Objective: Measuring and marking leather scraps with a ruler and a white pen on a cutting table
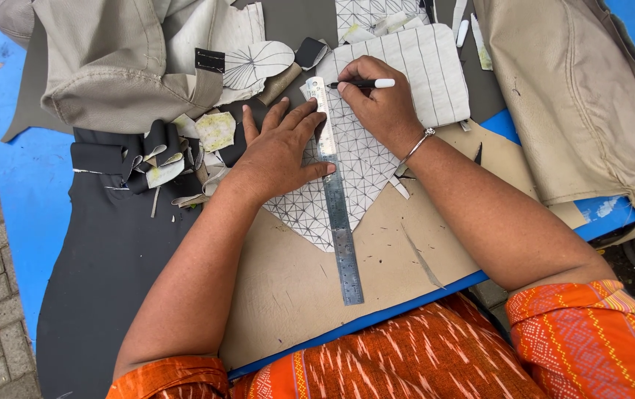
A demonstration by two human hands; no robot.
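From the head view I see my left hand (280, 151) spread flat, pinning a steel ruler (338, 199) on the grid-marked fabric piece (358, 159) lying on the worktop (295, 288); my right hand (380, 103) grips a marker pen (362, 83) at the ruler's top end

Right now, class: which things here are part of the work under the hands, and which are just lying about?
In use: steel ruler, pen, gridded pale piece, left hand, right hand.

Lying about: beige cover, scrap offcuts, black sheet.
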